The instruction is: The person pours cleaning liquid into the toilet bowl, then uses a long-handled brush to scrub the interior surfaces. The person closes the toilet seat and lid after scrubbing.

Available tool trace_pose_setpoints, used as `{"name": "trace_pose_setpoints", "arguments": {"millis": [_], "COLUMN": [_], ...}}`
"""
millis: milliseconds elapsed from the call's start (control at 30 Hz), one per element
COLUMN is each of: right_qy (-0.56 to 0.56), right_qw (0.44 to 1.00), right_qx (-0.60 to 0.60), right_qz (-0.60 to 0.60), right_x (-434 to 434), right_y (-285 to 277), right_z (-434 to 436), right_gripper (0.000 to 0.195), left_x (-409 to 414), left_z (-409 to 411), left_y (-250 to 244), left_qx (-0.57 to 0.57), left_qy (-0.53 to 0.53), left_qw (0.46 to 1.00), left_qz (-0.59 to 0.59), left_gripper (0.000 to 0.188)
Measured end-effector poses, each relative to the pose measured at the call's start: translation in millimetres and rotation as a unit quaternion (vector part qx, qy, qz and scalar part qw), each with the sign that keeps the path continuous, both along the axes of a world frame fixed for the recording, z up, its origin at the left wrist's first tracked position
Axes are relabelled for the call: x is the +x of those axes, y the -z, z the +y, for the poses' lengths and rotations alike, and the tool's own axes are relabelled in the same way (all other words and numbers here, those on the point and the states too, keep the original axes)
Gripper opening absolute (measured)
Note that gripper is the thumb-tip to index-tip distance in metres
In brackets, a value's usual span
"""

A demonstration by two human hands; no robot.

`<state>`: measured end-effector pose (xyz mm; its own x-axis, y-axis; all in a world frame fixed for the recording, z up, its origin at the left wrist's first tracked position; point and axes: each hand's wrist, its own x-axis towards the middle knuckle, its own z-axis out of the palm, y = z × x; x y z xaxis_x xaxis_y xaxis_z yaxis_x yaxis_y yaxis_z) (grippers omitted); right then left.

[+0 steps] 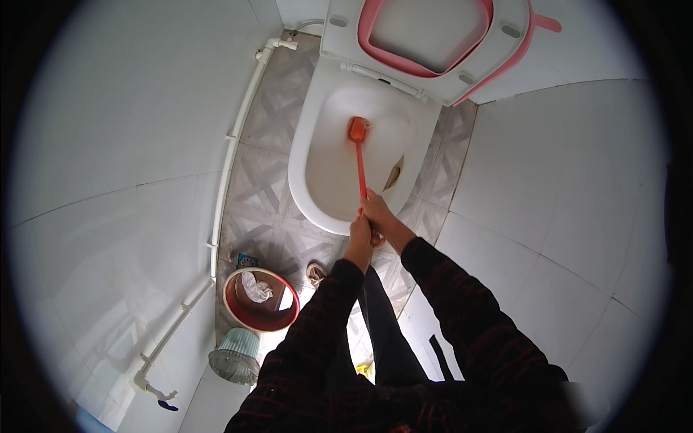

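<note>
A red toilet brush (361, 168) reaches into the white toilet bowl (299, 157), its orange-red head low in the bowl near the drain. Both of my hands are closed around its handle over the front rim. My right hand (377, 210) grips higher up the handle, nearer the brush head; my left hand (361, 238) holds it just below, close against the right. A brownish patch (394, 173) shows on the inner right side of the bowl. The raised seat and lid carry a pink seat cover (368, 40).
White pipes (230, 151) run along the left wall, with a dark-handled tap (168, 405) at the lower end. A red basin (233, 316) holding a white cloth stands beside a pale green bin (238, 346). A floor drain (247, 261) lies behind the basin. Tiled walls flank both sides.
</note>
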<state>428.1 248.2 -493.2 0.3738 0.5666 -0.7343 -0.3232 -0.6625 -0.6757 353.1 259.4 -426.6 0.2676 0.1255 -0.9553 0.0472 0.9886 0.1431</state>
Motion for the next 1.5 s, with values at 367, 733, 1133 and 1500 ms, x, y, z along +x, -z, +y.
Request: {"name": "trace_pose_setpoints", "arguments": {"millis": [367, 733, 1133, 1500], "right_qy": [-0.137, -0.199, -0.29, -0.019], "right_qw": [0.965, 0.976, 0.848, 0.989], "right_qx": [-0.098, -0.083, -0.189, -0.046], "right_qz": [-0.2, 0.028, -0.401, 0.141], "right_x": [43, 106, -8, 67], "right_y": [34, -67, 7, -3], "right_z": [5, -14, 5, -35], "right_gripper": [0.021, 0.025, 0.023, 0.023], "left_x": [6, -21, -277, -326], "left_z": [-2, -29, -56, -71], "left_y": [-7, -102, -64, -95], "left_qx": [0.01, 0.042, 0.093, 0.08], "left_qy": [0.046, 0.086, -0.023, -0.077], "left_qw": [0.976, 0.935, 0.995, 0.991], "left_qz": [-0.212, -0.343, 0.032, 0.076], "left_gripper": [0.031, 0.039, 0.026, 0.023]}}
